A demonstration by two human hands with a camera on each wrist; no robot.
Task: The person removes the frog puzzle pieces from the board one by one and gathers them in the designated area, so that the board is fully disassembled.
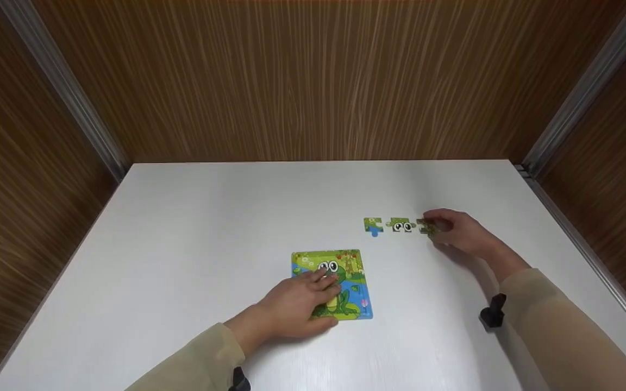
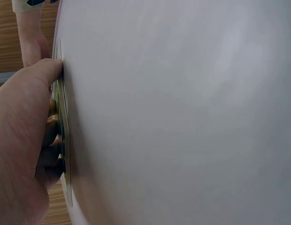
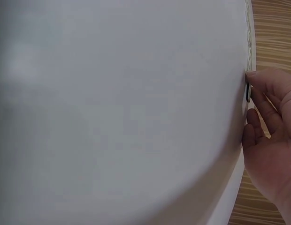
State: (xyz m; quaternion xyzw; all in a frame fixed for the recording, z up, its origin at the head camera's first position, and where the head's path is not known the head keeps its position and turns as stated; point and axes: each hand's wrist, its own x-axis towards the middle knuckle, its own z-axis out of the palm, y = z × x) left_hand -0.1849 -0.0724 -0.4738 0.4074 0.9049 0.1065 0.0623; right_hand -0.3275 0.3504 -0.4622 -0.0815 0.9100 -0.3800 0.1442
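A square frog jigsaw puzzle (image 1: 355,296) lies flat on the white table, green and blue with big white eyes. My left hand (image 1: 299,304) rests on its left half, fingers spread over the frog and covering part of it. In the left wrist view the thumb (image 2: 50,69) touches the thin board's edge. Farther right, my right hand (image 1: 462,232) pinches a green puzzle piece (image 1: 425,226) between thumb and fingers at the table surface. Left of it, in a row, lie a piece with frog eyes (image 1: 401,225) and a green-and-blue piece (image 1: 373,225).
The white table (image 1: 182,228) extends around the puzzle. Brown wood-grain panels (image 1: 313,81) stand behind it and at both sides, with metal strips (image 1: 68,87) at the corners. A small black device (image 1: 492,313) is on the right sleeve.
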